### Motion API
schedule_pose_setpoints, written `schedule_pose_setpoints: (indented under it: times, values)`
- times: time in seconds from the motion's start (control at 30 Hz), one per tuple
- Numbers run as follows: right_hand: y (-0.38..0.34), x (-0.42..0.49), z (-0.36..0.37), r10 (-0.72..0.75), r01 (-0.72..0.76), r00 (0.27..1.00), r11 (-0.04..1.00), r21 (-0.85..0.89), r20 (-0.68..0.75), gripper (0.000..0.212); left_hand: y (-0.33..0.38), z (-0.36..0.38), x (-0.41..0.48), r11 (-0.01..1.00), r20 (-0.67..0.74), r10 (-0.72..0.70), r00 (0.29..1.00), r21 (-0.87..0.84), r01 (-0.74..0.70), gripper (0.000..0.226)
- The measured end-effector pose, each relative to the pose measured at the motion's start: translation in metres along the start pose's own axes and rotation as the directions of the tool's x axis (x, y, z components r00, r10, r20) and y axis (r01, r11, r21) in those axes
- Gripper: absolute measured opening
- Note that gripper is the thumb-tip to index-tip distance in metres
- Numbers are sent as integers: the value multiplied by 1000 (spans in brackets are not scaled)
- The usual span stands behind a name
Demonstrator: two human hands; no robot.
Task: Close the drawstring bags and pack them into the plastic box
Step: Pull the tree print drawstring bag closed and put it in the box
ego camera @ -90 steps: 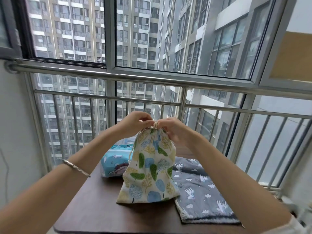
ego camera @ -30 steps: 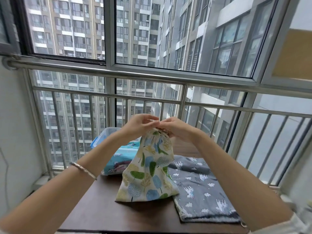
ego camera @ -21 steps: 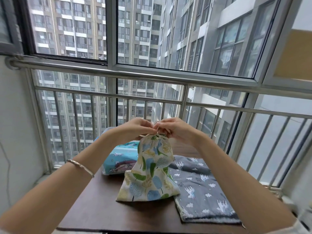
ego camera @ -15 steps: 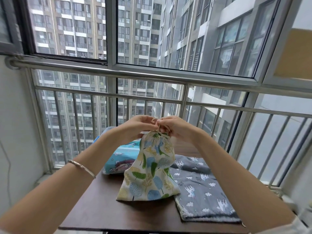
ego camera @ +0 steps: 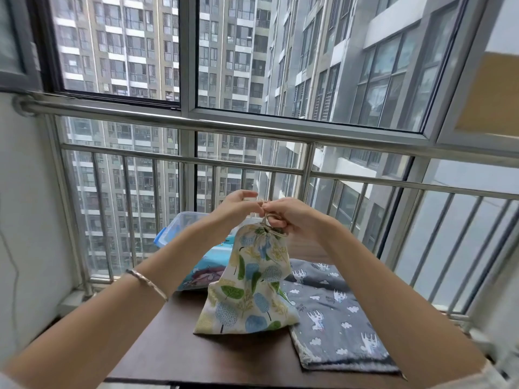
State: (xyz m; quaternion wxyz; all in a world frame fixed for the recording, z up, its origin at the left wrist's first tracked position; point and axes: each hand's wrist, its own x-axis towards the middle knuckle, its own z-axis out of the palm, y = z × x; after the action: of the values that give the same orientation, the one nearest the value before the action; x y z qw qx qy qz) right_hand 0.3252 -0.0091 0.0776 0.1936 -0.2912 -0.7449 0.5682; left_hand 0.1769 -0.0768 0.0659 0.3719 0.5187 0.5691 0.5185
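A cream drawstring bag with a tree print point(ego camera: 248, 287) stands upright on the dark wooden table point(ego camera: 179, 352), its neck gathered tight. My left hand point(ego camera: 236, 206) and my right hand point(ego camera: 289, 214) meet just above the neck, and both pinch the thin beige drawstring point(ego camera: 266, 217), which loops around my right fingers. A grey bag with white clouds point(ego camera: 331, 313) lies flat to the right. Behind the tree bag, a turquoise printed bag point(ego camera: 207, 265) sits in the clear plastic box point(ego camera: 179, 223) at the table's far left.
A steel balcony railing point(ego camera: 252, 130) and windows run close behind the table. A white wall point(ego camera: 25, 220) stands at the left. The table's front edge is near my forearms.
The bag's neck has been drawn tighter and my hands have kept working the cord just above it, rising slightly. The view has tilted a little, showing more of the plastic box.
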Motion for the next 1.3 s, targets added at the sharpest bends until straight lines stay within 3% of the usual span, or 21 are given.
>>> schedule_pose_setpoints:
  times: [0.07, 0.13, 0.33, 0.5, 0.6, 0.67, 0.73, 0.83, 0.9, 1.0, 1.07, 1.2, 1.3]
  values:
    - [1, 0, -2, -18, 18, 1000, 1000, -16, -5, 24, 2, 0, -1, 985, 17, 37, 999, 166, -39, 58]
    - [2, -1, -5, -54, 54, 998, 998, 11, -13, 25, 3, -1, -1, 978, 77, 24, 997, 205, -39, 60]
    - [7, 1, -4, -92, 96, 994, 993, 71, -52, 22, -7, -8, -4, 956, 50, 143, 989, 250, -151, 52]
    - [13, 7, -1, -120, 122, 993, 982, 145, -22, 28, -8, -13, -5, 953, 119, 124, 985, 261, -151, 39]
    - [14, 9, 1, -123, 124, 992, 974, 192, -16, 26, -9, -11, -6, 962, 132, 176, 976, 188, -199, 49]
    - [14, 9, 2, -123, 125, 992, 970, 209, -21, 28, -11, -10, -5, 921, 66, 295, 953, 247, -302, 53]
    - [14, 7, 3, -124, 125, 992, 968, 216, -19, 32, -12, -9, -4, 873, -9, 396, 918, 312, -374, 39]
    - [15, 6, 3, -147, 141, 989, 960, 243, 7, 34, -9, -8, -6, 901, -54, 401, 914, 202, -384, 25]
    - [16, 6, 3, -165, 156, 986, 953, 261, 13, 33, -10, -7, -5, 879, -105, 435, 894, 265, -396, 19]
    - [19, 6, 2, -177, 170, 984, 949, 264, 2, 31, -8, -8, -4, 953, -64, 292, 954, 104, -284, 17]
    - [20, 6, 1, -182, 170, 983, 942, 288, 13, 31, -6, -13, -3, 987, 43, 159, 986, 9, -160, 24]
    - [17, 4, 2, -211, 191, 977, 936, 297, 35, 32, 3, -17, -5, 997, 318, 59, 946, 20, -68, 27]
    - [12, 2, 5, -213, 202, 977, 944, 261, 14, 31, 7, -21, 0, 997, 332, 29, 943, 57, -51, 25]
